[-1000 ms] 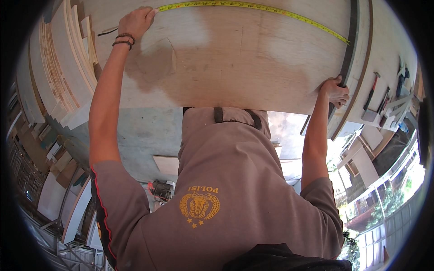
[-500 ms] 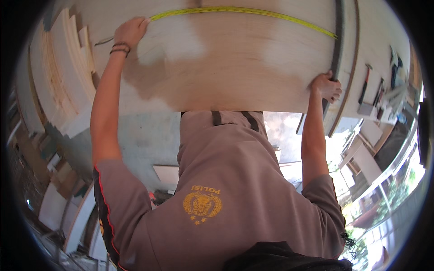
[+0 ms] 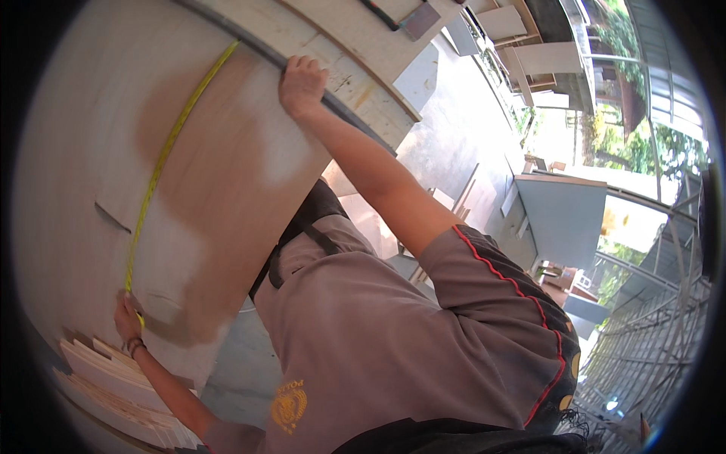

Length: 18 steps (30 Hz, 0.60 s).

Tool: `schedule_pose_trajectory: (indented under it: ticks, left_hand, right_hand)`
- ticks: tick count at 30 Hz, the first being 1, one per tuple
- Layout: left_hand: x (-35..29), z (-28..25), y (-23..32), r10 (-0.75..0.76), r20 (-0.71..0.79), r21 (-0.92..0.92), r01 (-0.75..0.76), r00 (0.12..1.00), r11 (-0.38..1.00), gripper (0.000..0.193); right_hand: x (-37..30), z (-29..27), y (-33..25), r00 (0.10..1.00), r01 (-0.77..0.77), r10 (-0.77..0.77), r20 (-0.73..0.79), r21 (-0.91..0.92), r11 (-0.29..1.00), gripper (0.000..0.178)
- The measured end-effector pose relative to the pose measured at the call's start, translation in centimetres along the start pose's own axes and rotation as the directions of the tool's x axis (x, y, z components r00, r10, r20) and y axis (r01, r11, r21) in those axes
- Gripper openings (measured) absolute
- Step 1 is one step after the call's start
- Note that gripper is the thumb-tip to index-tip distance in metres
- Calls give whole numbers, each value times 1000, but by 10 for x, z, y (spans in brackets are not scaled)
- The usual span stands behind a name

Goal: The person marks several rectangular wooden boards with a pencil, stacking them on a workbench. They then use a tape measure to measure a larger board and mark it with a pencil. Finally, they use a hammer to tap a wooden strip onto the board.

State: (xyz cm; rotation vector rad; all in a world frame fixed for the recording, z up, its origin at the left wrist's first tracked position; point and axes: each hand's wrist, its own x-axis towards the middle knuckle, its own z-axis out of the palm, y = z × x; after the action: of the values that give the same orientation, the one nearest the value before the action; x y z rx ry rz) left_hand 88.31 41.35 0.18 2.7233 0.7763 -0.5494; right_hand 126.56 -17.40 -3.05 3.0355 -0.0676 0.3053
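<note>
A yellow tape measure (image 3: 162,155) stretches in a line over a large wooden sheet (image 3: 249,204) with a brown patch on its pale surface. My left hand (image 3: 128,321) is closed on the tape's near end, where a bit of yellow shows beside the fingers. The far end of the tape meets a dark straight bar (image 3: 352,117) lying along the sheet. My right hand (image 3: 302,87) is closed over this bar, its fingers curled across the edge. A thin dark sliver (image 3: 113,218) rests on the sheet beside the tape; its kind is unclear.
Stacked pale boards (image 3: 113,382) lie beyond my left wrist. Past the bar run a wooden strip (image 3: 355,57) and a flat tool (image 3: 420,20) with a dark handle near it. A grey-blue panel (image 3: 560,216) stands on the right, with more board pieces behind.
The view has swung round to the right, so the sheet now sits at the left. My left hand stays on the tape and the right stays on the bar. The thin sliver now shows fully.
</note>
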Motion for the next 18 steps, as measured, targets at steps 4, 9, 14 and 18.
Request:
schedule_pose_trajectory:
  ticks: [4,9,14,18]
  left_hand:
    - [-42,-7,65,-44,15,-85,45,999,995,43]
    - [-76,-5,115,-120,36,29,119,992,992,42]
    - [-116,-3,179,-211,56,-26,213,976,977,45]
    - [-153,38,194,-167,-107,-167,148,980,975,46]
  right_hand:
    - [9,2,13,992,82,-87,95,57,995,30]
    - [30,-20,51,909,352,-384,159,200,915,32]
    - [97,-58,145,953,239,-292,76,401,884,48]
    - [172,-7,231,976,155,-202,85,385,910,48]
